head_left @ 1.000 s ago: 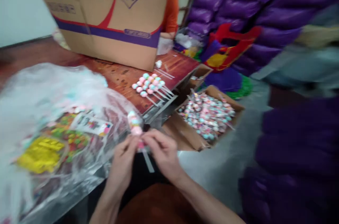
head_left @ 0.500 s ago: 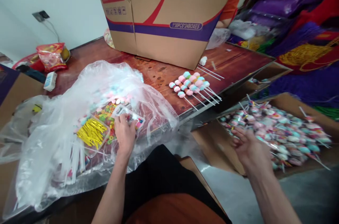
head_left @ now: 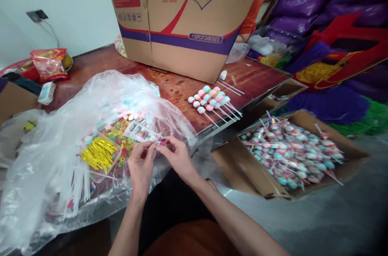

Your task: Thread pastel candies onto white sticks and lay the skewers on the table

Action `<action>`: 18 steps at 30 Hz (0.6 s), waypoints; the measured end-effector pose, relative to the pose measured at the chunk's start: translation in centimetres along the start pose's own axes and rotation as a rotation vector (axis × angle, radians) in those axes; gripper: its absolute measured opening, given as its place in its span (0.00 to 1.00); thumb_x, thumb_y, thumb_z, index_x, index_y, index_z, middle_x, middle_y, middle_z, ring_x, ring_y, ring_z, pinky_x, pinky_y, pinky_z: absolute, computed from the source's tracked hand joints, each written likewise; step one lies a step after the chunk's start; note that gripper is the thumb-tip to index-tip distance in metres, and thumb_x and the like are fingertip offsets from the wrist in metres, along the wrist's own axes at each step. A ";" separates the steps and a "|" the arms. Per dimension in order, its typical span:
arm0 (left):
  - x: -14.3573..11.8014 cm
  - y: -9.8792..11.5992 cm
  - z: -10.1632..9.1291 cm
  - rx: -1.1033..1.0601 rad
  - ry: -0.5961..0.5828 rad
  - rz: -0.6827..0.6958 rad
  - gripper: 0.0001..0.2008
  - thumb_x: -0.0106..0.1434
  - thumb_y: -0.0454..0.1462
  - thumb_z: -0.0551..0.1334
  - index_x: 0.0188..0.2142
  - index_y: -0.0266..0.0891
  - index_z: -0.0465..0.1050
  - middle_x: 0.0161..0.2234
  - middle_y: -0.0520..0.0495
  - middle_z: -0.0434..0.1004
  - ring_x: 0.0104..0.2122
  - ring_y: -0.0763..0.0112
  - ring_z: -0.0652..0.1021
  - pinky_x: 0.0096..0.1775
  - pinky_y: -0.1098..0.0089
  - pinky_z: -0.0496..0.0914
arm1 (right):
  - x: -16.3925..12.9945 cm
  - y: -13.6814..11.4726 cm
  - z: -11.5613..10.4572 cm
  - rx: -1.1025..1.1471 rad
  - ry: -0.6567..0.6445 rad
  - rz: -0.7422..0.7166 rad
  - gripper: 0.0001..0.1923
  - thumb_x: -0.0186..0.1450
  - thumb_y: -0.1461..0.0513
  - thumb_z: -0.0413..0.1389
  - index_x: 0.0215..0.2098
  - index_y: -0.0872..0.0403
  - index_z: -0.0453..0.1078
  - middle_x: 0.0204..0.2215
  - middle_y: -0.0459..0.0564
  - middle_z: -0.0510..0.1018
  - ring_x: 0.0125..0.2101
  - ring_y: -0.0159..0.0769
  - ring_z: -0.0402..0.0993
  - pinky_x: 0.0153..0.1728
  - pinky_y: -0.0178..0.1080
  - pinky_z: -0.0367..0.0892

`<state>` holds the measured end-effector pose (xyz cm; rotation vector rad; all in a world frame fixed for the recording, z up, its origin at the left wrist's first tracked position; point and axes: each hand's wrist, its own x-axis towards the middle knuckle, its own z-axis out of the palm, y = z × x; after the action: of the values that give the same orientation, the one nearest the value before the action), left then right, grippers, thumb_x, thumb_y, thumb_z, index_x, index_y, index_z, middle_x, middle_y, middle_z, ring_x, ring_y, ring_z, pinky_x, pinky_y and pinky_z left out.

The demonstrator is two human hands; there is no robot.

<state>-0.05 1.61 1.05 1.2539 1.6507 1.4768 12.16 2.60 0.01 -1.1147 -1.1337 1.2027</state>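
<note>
Just above my lap, my left hand (head_left: 142, 165) and my right hand (head_left: 178, 160) meet, fingertips pinched together at the near end of a printed plastic wrapper (head_left: 140, 131). The wrapper is whitish with dark print and a pink and blue patch by my fingers. Under and behind it lie green, orange and yellow candy rings (head_left: 123, 137). Left of these, a clear tray (head_left: 117, 159) holds yellow twist ties (head_left: 98, 154). White sticks (head_left: 79, 183) lie nearer the table edge, partly under clear plastic sheeting (head_left: 39, 179).
Marshmallow skewers (head_left: 209, 99) lie on the wooden table (head_left: 178, 86) before a large cardboard carton (head_left: 178, 52). At right, an open box (head_left: 251, 173) on the floor holds many wrapped skewers (head_left: 294, 151). A red candy bag (head_left: 49, 64) is at left; a person's orange sleeve (head_left: 253, 13) shows behind.
My right hand has come from above the box of wrapped skewers to meet my left hand at the wrapper's end. The view has turned slightly to the right.
</note>
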 end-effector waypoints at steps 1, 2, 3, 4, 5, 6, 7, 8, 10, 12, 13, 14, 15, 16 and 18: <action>-0.7 0.2 0.0 -0.054 0.044 -0.024 0.10 0.55 0.42 0.72 0.34 0.40 0.80 0.31 0.48 0.78 0.31 0.70 0.75 0.34 0.73 0.69 | 0.4 -0.1 0.4 0.054 -0.014 0.018 0.09 0.59 0.57 0.62 0.30 0.55 0.73 0.25 0.44 0.75 0.25 0.31 0.67 0.28 0.33 0.66; -1.4 0.3 -0.1 -0.120 0.102 -0.064 0.12 0.54 0.42 0.73 0.35 0.40 0.79 0.31 0.49 0.77 0.29 0.72 0.74 0.33 0.74 0.68 | 0.7 -0.2 0.7 0.088 -0.015 0.019 0.09 0.58 0.57 0.62 0.26 0.55 0.71 0.22 0.42 0.72 0.23 0.29 0.65 0.27 0.33 0.64; -2.0 0.4 -0.2 -0.204 0.137 -0.130 0.14 0.53 0.43 0.74 0.36 0.39 0.78 0.29 0.51 0.76 0.26 0.74 0.73 0.30 0.75 0.67 | 0.8 -0.5 0.8 0.100 -0.006 0.010 0.10 0.58 0.58 0.61 0.23 0.54 0.69 0.19 0.41 0.69 0.22 0.28 0.62 0.25 0.32 0.62; -2.5 0.4 -0.3 -0.303 0.125 -0.228 0.16 0.53 0.45 0.74 0.36 0.38 0.78 0.27 0.52 0.74 0.24 0.77 0.70 0.27 0.76 0.65 | 0.7 -0.7 0.9 0.097 0.006 -0.005 0.11 0.57 0.58 0.61 0.21 0.54 0.67 0.18 0.40 0.67 0.22 0.28 0.60 0.24 0.32 0.60; -2.8 0.4 -0.4 -0.415 0.055 -0.353 0.18 0.53 0.48 0.73 0.36 0.37 0.77 0.26 0.52 0.74 0.22 0.78 0.68 0.24 0.76 0.63 | 0.6 -1.0 0.9 0.088 0.013 -0.015 0.12 0.57 0.58 0.61 0.21 0.54 0.66 0.18 0.40 0.66 0.21 0.28 0.59 0.24 0.32 0.59; -2.9 0.4 -0.5 -0.535 -0.048 -0.487 0.21 0.53 0.50 0.72 0.36 0.36 0.78 0.27 0.51 0.74 0.22 0.78 0.69 0.23 0.76 0.63 | 0.3 -1.3 0.9 0.080 0.012 -0.015 0.12 0.57 0.58 0.61 0.21 0.53 0.66 0.18 0.40 0.65 0.21 0.28 0.58 0.23 0.32 0.58; -2.9 0.5 -0.6 -0.656 -0.146 -0.609 0.23 0.52 0.52 0.72 0.37 0.36 0.78 0.28 0.49 0.76 0.23 0.77 0.70 0.24 0.76 0.65 | 0.0 -1.6 0.9 0.075 0.006 -0.008 0.12 0.57 0.59 0.61 0.21 0.53 0.66 0.18 0.40 0.66 0.21 0.28 0.58 0.23 0.32 0.58; -2.8 0.7 -0.6 -0.767 -0.208 -0.700 0.24 0.51 0.52 0.73 0.38 0.36 0.79 0.31 0.48 0.78 0.26 0.75 0.73 0.26 0.76 0.68 | -0.3 -1.8 0.9 0.071 -0.004 0.000 0.11 0.57 0.59 0.61 0.21 0.53 0.66 0.18 0.40 0.66 0.21 0.28 0.58 0.23 0.32 0.58; -2.2 1.0 -0.4 -0.924 -0.187 -0.755 0.22 0.49 0.47 0.76 0.39 0.37 0.79 0.36 0.47 0.80 0.32 0.73 0.77 0.31 0.74 0.72 | -0.8 -2.1 0.8 0.060 -0.019 -0.002 0.11 0.57 0.59 0.60 0.21 0.53 0.65 0.18 0.40 0.67 0.22 0.28 0.59 0.24 0.33 0.59; -1.8 1.3 -0.1 -0.969 -0.077 -0.700 0.19 0.45 0.40 0.78 0.36 0.38 0.79 0.35 0.49 0.81 0.33 0.73 0.78 0.34 0.75 0.73 | -1.1 -2.2 0.7 0.043 -0.021 -0.036 0.12 0.58 0.59 0.60 0.21 0.54 0.65 0.19 0.40 0.66 0.23 0.28 0.59 0.25 0.32 0.58; -1.7 1.4 0.1 -0.957 -0.023 -0.670 0.17 0.44 0.38 0.79 0.33 0.37 0.79 0.34 0.50 0.81 0.32 0.74 0.78 0.33 0.75 0.73 | -1.2 -2.2 0.5 0.032 -0.020 -0.055 0.13 0.60 0.59 0.60 0.21 0.54 0.64 0.19 0.40 0.65 0.23 0.28 0.58 0.25 0.32 0.57; -1.8 1.5 0.4 -0.935 0.026 -0.641 0.17 0.43 0.37 0.79 0.31 0.37 0.79 0.32 0.51 0.81 0.30 0.75 0.77 0.32 0.76 0.73 | -1.3 -2.2 0.4 0.019 -0.018 -0.071 0.15 0.61 0.58 0.59 0.21 0.54 0.63 0.19 0.40 0.63 0.23 0.27 0.57 0.25 0.32 0.56; -1.9 1.5 0.6 -0.912 0.073 -0.613 0.16 0.42 0.36 0.79 0.29 0.36 0.78 0.30 0.52 0.80 0.29 0.76 0.76 0.31 0.77 0.72 | -1.4 -2.1 0.2 0.004 -0.015 -0.083 0.17 0.63 0.57 0.58 0.20 0.53 0.60 0.19 0.40 0.61 0.22 0.27 0.56 0.24 0.33 0.54; -2.1 1.6 0.9 -0.891 0.115 -0.586 0.16 0.42 0.37 0.79 0.28 0.36 0.78 0.29 0.52 0.80 0.27 0.78 0.76 0.29 0.77 0.71 | -1.5 -2.1 0.0 -0.013 -0.009 -0.090 0.19 0.64 0.56 0.57 0.20 0.53 0.58 0.18 0.39 0.60 0.22 0.27 0.54 0.24 0.33 0.53; -2.5 1.8 1.2 -0.871 0.140 -0.558 0.15 0.44 0.40 0.78 0.28 0.36 0.78 0.29 0.53 0.80 0.27 0.78 0.75 0.28 0.78 0.71 | -1.6 -1.9 -0.4 -0.043 0.018 -0.094 0.22 0.67 0.54 0.54 0.19 0.52 0.54 0.18 0.39 0.57 0.21 0.27 0.53 0.23 0.33 0.52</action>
<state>2.43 -0.23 2.18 0.1972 1.0659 1.6324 12.74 0.95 1.81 -1.0901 -1.1904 1.0978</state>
